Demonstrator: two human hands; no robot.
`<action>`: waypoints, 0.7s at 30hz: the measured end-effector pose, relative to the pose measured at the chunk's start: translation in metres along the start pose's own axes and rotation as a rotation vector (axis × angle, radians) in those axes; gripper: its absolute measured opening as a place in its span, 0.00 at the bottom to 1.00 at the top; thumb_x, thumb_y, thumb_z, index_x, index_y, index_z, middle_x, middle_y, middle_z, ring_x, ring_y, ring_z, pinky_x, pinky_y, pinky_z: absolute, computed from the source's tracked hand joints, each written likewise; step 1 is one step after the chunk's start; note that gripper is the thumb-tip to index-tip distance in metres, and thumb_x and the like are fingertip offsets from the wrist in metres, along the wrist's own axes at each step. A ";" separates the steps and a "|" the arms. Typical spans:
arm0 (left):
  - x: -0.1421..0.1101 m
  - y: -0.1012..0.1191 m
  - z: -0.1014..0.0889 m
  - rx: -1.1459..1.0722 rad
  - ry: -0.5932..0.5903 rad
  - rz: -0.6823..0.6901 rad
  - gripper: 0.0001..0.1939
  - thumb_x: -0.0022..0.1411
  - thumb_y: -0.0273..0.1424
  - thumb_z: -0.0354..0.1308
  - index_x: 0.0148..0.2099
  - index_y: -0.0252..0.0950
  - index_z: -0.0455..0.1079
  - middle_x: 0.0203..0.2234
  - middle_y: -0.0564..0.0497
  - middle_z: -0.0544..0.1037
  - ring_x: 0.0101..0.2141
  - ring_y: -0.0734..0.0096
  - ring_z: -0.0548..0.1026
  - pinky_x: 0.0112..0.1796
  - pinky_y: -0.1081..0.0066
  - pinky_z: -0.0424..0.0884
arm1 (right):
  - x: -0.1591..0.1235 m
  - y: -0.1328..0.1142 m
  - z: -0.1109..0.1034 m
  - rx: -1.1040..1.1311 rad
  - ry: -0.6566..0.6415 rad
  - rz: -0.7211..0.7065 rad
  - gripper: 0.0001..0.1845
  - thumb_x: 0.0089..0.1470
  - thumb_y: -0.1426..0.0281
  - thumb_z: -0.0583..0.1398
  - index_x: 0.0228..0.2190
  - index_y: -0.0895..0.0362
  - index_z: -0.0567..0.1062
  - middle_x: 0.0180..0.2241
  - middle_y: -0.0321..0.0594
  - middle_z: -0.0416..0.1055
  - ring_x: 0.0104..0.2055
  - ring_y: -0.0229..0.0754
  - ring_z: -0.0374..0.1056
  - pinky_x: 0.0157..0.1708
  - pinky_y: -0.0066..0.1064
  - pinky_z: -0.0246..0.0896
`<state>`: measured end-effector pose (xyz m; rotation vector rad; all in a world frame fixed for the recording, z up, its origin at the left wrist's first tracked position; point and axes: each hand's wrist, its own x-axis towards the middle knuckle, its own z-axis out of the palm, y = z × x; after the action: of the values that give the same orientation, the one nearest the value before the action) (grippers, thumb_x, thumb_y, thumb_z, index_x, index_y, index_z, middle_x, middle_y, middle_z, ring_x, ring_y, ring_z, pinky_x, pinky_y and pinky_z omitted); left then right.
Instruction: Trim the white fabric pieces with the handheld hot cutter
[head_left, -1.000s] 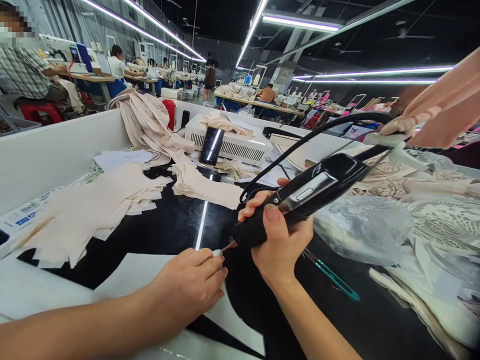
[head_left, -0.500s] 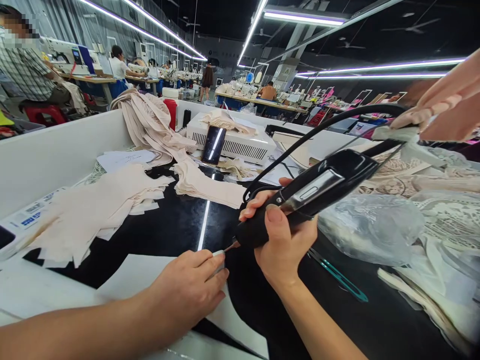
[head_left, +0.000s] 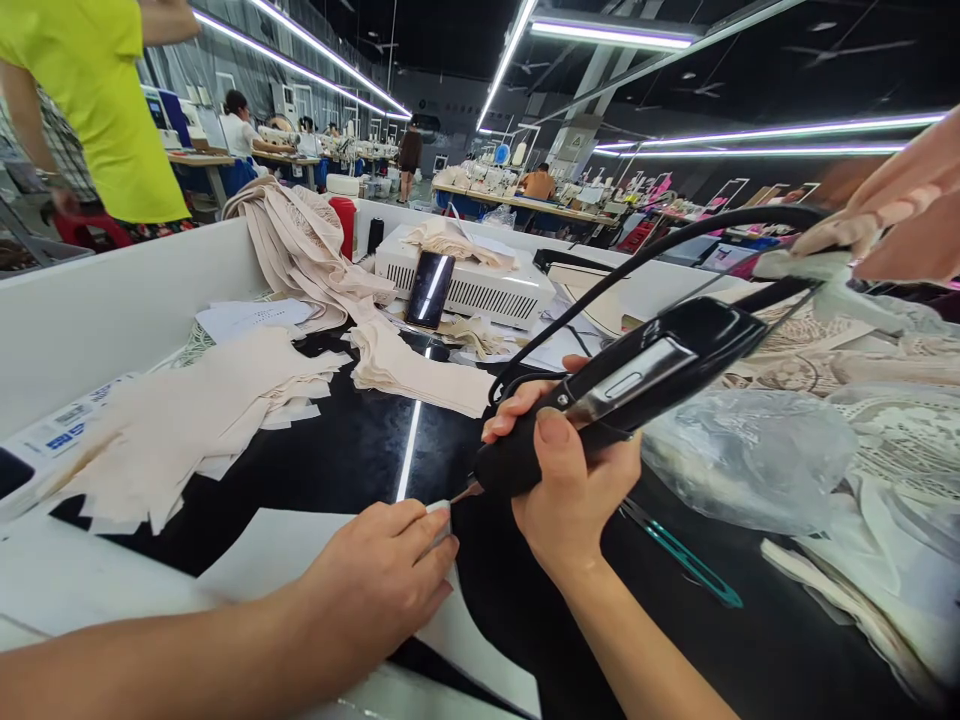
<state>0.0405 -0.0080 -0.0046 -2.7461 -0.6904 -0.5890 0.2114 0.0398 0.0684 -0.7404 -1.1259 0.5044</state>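
Someone in a yellow-green top (head_left: pixel 105 110) has come into view past the worktop's (head_left: pixel 352 455) left edge; both hands barely shift. Above mid-worktop, the right hand (head_left: pixel 574 490) grips a corded black tool (head_left: pixel 626 395), its thin tip (head_left: pixel 468 491) at a small pale piece (head_left: pixel 439 509) pinched in the left hand (head_left: pixel 379 560). That piece seems mid-work; what remains I cannot tell. Fabric (head_left: pixel 202 400) crowds the left edge, a plastic bag (head_left: pixel 750 455) the right; bare room lies between and toward the near right corner.

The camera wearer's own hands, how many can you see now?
2: the right hand grips the black corded tool; the left hand holds a small pale piece by the tool's tip.
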 end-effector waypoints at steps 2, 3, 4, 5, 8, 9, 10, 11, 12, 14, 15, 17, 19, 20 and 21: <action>0.000 0.000 0.001 -0.007 0.011 -0.010 0.13 0.84 0.32 0.55 0.55 0.32 0.80 0.53 0.41 0.85 0.50 0.62 0.82 0.43 0.65 0.76 | 0.001 -0.001 0.000 0.011 0.006 0.007 0.24 0.55 0.53 0.74 0.45 0.50 0.74 0.29 0.29 0.74 0.23 0.37 0.70 0.25 0.32 0.74; 0.000 0.000 0.002 -0.007 0.016 -0.009 0.13 0.84 0.32 0.55 0.55 0.32 0.80 0.53 0.41 0.85 0.50 0.62 0.81 0.43 0.65 0.76 | 0.001 -0.002 0.000 0.019 0.012 0.006 0.24 0.55 0.53 0.74 0.46 0.50 0.74 0.29 0.29 0.74 0.23 0.37 0.70 0.25 0.31 0.74; 0.000 0.001 0.002 -0.004 0.019 -0.010 0.13 0.84 0.32 0.55 0.55 0.32 0.80 0.53 0.41 0.86 0.50 0.62 0.81 0.43 0.65 0.76 | 0.002 -0.003 0.001 0.028 0.019 0.005 0.24 0.55 0.53 0.75 0.46 0.50 0.74 0.29 0.28 0.74 0.23 0.36 0.70 0.25 0.31 0.74; 0.000 0.001 0.003 0.001 0.024 -0.010 0.13 0.84 0.32 0.55 0.54 0.31 0.80 0.52 0.41 0.86 0.50 0.62 0.81 0.42 0.65 0.75 | 0.003 -0.004 0.001 0.037 0.028 0.004 0.24 0.55 0.54 0.75 0.46 0.50 0.75 0.29 0.28 0.74 0.23 0.36 0.70 0.25 0.31 0.74; 0.001 0.002 0.003 0.024 0.048 -0.008 0.14 0.84 0.31 0.55 0.53 0.30 0.80 0.51 0.41 0.86 0.49 0.62 0.81 0.41 0.66 0.74 | 0.003 -0.005 0.001 0.058 0.049 0.019 0.25 0.54 0.53 0.75 0.46 0.49 0.75 0.29 0.28 0.74 0.23 0.36 0.70 0.25 0.30 0.73; 0.002 0.002 0.003 0.029 0.060 -0.007 0.14 0.84 0.31 0.54 0.52 0.31 0.80 0.51 0.41 0.86 0.49 0.62 0.81 0.41 0.66 0.74 | 0.003 -0.005 0.001 0.064 0.053 0.027 0.25 0.53 0.53 0.76 0.46 0.49 0.76 0.29 0.28 0.74 0.23 0.36 0.70 0.25 0.30 0.73; 0.002 0.003 0.003 0.031 0.071 -0.009 0.14 0.83 0.30 0.54 0.51 0.31 0.80 0.50 0.41 0.87 0.48 0.63 0.81 0.41 0.66 0.74 | 0.002 -0.005 0.001 0.069 0.054 0.034 0.26 0.52 0.53 0.76 0.46 0.49 0.76 0.29 0.28 0.74 0.23 0.36 0.70 0.25 0.30 0.73; 0.002 0.003 0.003 0.030 0.078 -0.016 0.14 0.83 0.30 0.54 0.51 0.31 0.80 0.50 0.42 0.87 0.47 0.63 0.82 0.40 0.65 0.74 | 0.002 -0.005 0.001 0.071 0.052 0.039 0.27 0.52 0.53 0.77 0.46 0.49 0.76 0.29 0.28 0.74 0.23 0.36 0.70 0.25 0.30 0.73; 0.002 0.003 0.003 0.027 0.081 -0.022 0.14 0.83 0.30 0.53 0.50 0.32 0.80 0.49 0.42 0.87 0.47 0.63 0.82 0.39 0.65 0.74 | 0.001 -0.004 0.001 0.069 0.047 0.044 0.27 0.52 0.53 0.77 0.47 0.49 0.76 0.29 0.28 0.75 0.24 0.36 0.70 0.25 0.31 0.73; 0.001 0.004 0.003 0.015 0.071 -0.034 0.13 0.83 0.30 0.54 0.51 0.32 0.80 0.50 0.42 0.87 0.46 0.63 0.82 0.38 0.65 0.74 | 0.000 -0.003 0.001 0.056 0.038 0.049 0.27 0.52 0.53 0.77 0.48 0.49 0.76 0.29 0.28 0.75 0.24 0.36 0.70 0.26 0.31 0.74; 0.001 0.004 0.003 0.010 0.066 -0.039 0.13 0.83 0.31 0.54 0.51 0.32 0.80 0.51 0.42 0.86 0.46 0.63 0.82 0.38 0.65 0.74 | -0.001 -0.002 0.000 0.048 0.035 0.052 0.27 0.52 0.53 0.76 0.48 0.49 0.75 0.29 0.28 0.75 0.24 0.37 0.70 0.26 0.32 0.74; 0.000 0.004 0.004 -0.001 0.064 -0.054 0.13 0.83 0.32 0.55 0.52 0.32 0.79 0.52 0.42 0.86 0.46 0.62 0.82 0.38 0.65 0.75 | -0.001 -0.001 0.000 0.040 0.030 0.049 0.27 0.53 0.53 0.76 0.48 0.49 0.75 0.29 0.28 0.75 0.24 0.37 0.70 0.26 0.32 0.74; -0.001 0.005 0.005 -0.014 0.073 -0.073 0.12 0.83 0.32 0.55 0.52 0.33 0.79 0.52 0.43 0.86 0.45 0.63 0.82 0.38 0.65 0.74 | -0.002 0.000 0.000 0.044 0.021 0.037 0.25 0.55 0.54 0.75 0.48 0.49 0.76 0.29 0.29 0.76 0.24 0.37 0.70 0.27 0.32 0.74; -0.001 0.005 0.006 -0.019 0.078 -0.079 0.12 0.83 0.33 0.55 0.53 0.33 0.79 0.52 0.43 0.86 0.44 0.63 0.82 0.38 0.65 0.74 | -0.003 0.000 0.000 0.043 0.018 0.031 0.24 0.56 0.55 0.75 0.47 0.49 0.76 0.30 0.29 0.76 0.25 0.37 0.71 0.28 0.32 0.75; -0.002 0.005 0.006 -0.025 0.076 -0.081 0.12 0.83 0.33 0.56 0.53 0.33 0.79 0.53 0.43 0.86 0.44 0.63 0.82 0.38 0.65 0.74 | -0.003 0.001 0.000 0.037 0.016 0.024 0.23 0.56 0.55 0.75 0.48 0.49 0.76 0.30 0.29 0.76 0.25 0.37 0.71 0.28 0.32 0.75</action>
<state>0.0439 -0.0111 -0.0115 -2.7128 -0.7839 -0.7203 0.2106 0.0380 0.0661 -0.7248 -1.0916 0.5372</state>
